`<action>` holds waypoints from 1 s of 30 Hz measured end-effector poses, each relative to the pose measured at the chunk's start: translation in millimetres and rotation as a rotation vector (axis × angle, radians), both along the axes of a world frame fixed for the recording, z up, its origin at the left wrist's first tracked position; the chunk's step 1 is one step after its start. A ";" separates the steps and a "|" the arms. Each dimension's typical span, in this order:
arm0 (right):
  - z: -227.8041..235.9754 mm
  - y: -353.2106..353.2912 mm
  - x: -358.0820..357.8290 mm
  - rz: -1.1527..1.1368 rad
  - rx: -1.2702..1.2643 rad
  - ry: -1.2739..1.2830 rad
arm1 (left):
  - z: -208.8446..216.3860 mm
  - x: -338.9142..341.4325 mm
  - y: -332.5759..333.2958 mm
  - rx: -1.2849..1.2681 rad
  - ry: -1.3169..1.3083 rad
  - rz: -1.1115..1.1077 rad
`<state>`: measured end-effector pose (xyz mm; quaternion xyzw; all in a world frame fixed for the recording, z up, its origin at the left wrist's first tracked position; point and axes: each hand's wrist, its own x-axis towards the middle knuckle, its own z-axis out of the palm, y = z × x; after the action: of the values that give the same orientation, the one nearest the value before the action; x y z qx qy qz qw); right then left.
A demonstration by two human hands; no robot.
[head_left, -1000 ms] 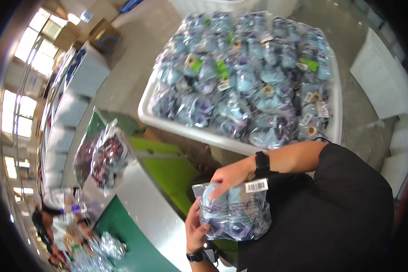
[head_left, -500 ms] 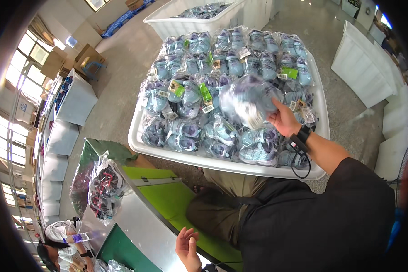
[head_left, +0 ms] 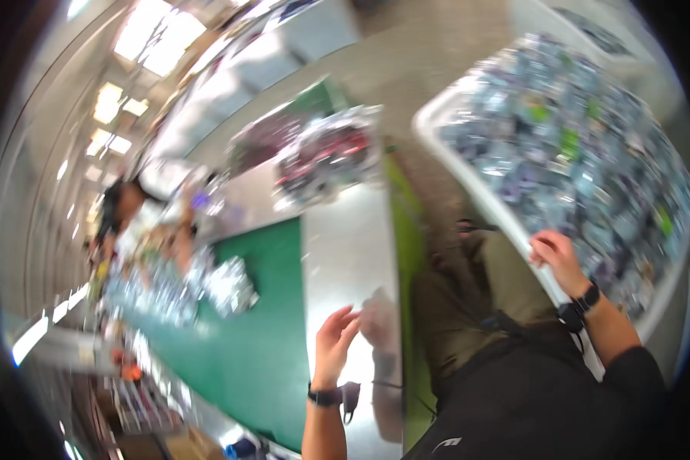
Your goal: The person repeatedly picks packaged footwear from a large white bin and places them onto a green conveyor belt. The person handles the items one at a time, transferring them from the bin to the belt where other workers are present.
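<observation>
My left hand (head_left: 336,343) is over the metal edge (head_left: 349,253) of a green conveyor belt (head_left: 264,360), fingers loosely bent and apart, holding nothing. At the near rim of a large white bin (head_left: 479,192) is my right hand (head_left: 557,261), slightly blurred, its fingers loosely curled and no item visible in them. The bin is full of light blue and purple shoes in clear bags (head_left: 560,161), some with green tags. A plastic-bagged bundle of black and red shoes (head_left: 330,157) lies at the far end of the metal edge.
Across the belt a person (head_left: 157,207) in a white top bends over clear-bagged items (head_left: 161,287). One crumpled clear bag (head_left: 231,287) lies on the belt. A green side panel (head_left: 412,307) runs beside my legs. Another white bin (head_left: 590,31) stands behind the full one.
My view has swung left toward the belt. The bagged shoes have left my right hand, which has drawn back to the bin's near rim. My left hand is now over the metal edge.
</observation>
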<state>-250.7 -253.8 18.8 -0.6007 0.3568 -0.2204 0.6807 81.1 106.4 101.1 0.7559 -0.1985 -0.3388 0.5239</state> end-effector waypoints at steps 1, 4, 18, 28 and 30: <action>-1.5 2.1 11.4 0.038 -0.042 -0.013 | 0.1 11.6 8.3 0.069 -0.066 0.028; -15.6 10.7 37.8 0.077 -0.260 0.097 | -4.0 56.8 36.9 0.100 -0.286 0.129; -44.0 18.2 58.1 0.095 -0.872 0.179 | -56.6 313.3 143.6 0.601 -0.839 0.686; -44.9 20.2 63.8 0.093 -0.913 0.225 | -61.2 309.3 97.5 0.636 -1.007 1.028; -44.5 19.7 64.6 0.099 -0.924 0.213 | -78.3 309.1 102.1 0.733 -0.716 1.173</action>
<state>-186.1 -234.1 -25.6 -0.8761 0.2602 -0.2603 0.3115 390.2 208.5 22.8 0.9256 0.2015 0.2146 0.2381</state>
